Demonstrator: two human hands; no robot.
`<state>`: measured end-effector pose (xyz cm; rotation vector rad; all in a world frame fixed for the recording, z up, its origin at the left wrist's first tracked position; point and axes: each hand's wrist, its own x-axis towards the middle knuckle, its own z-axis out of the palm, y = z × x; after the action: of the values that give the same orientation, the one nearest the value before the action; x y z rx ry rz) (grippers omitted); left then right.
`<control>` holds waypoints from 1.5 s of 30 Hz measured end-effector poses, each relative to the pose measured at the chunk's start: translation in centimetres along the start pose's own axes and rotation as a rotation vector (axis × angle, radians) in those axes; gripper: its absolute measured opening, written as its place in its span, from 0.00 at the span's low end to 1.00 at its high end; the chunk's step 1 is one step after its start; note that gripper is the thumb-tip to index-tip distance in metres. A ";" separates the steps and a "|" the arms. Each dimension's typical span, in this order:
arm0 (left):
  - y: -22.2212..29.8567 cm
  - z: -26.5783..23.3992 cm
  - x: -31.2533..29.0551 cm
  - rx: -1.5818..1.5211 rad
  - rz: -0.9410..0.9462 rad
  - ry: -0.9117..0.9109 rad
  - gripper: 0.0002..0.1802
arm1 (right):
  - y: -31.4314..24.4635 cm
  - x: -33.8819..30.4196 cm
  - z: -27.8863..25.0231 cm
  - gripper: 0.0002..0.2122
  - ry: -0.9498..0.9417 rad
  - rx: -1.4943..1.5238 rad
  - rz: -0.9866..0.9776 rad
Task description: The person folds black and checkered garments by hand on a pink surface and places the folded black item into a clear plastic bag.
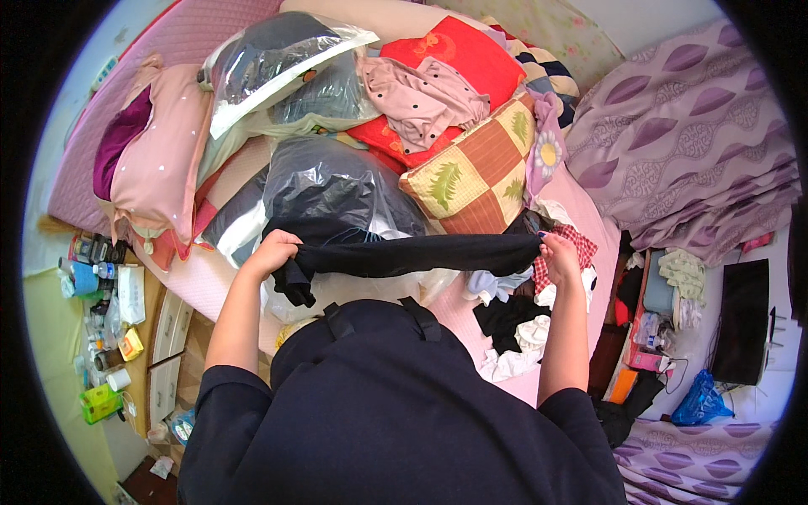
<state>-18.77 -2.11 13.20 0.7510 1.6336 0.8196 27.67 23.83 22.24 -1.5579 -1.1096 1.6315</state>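
A long black garment (412, 255) is stretched sideways in front of me, folded into a narrow strip; its exact kind cannot be made out. My left hand (275, 251) grips its left end, where a loose part hangs down. At the other end, my right hand (560, 255) pinches the cloth between closed fingers. Just beyond the strip sits a clear plastic bag (324, 172) stuffed with dark clothes. Below my right hand lie a crumpled black cloth (505, 324), white pieces (509, 364) and a light-blue cloth (497, 284). A red checked cloth (575, 252) is beside that hand.
The pink bed (223, 273) also bears another clear bag (278, 59), a pink pillow (160, 168), a brown-and-yellow patchwork cushion (471, 172) and a dotted pink cloth (421, 97). Left stands a cluttered cabinet (172, 324); purple patterned curtains (673, 126) hang right.
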 end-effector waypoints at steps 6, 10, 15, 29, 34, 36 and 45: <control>3.4 -0.3 -1.7 0.476 0.517 0.328 0.10 | 0.1 -0.6 -0.3 0.13 -0.217 -0.118 -0.085; 7.4 -1.0 -2.8 0.776 0.698 0.516 0.14 | -1.0 -1.5 1.7 0.18 -0.208 -0.176 -0.159; 10.7 -4.1 -1.0 1.123 0.774 0.640 0.14 | -2.3 2.8 1.3 0.09 -0.112 -0.102 -0.259; 14.6 -4.9 -6.8 1.238 0.982 0.989 0.12 | -3.8 0.1 1.9 0.07 -0.176 0.307 -0.503; 2.1 0.0 -6.6 1.302 0.741 0.667 0.04 | 8.1 1.2 1.4 0.09 -0.129 0.100 -0.290; -2.4 2.0 -6.4 1.277 0.612 0.517 0.03 | 13.7 1.9 0.5 0.09 -0.095 0.023 -0.256; -10.8 5.4 -5.6 1.316 0.189 0.208 0.06 | 23.8 -0.1 -1.2 0.08 0.047 -0.182 0.055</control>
<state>-13.04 -12.03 6.42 1.7637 2.2420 -0.2049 31.60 13.05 1.33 -1.7467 -1.2289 1.5570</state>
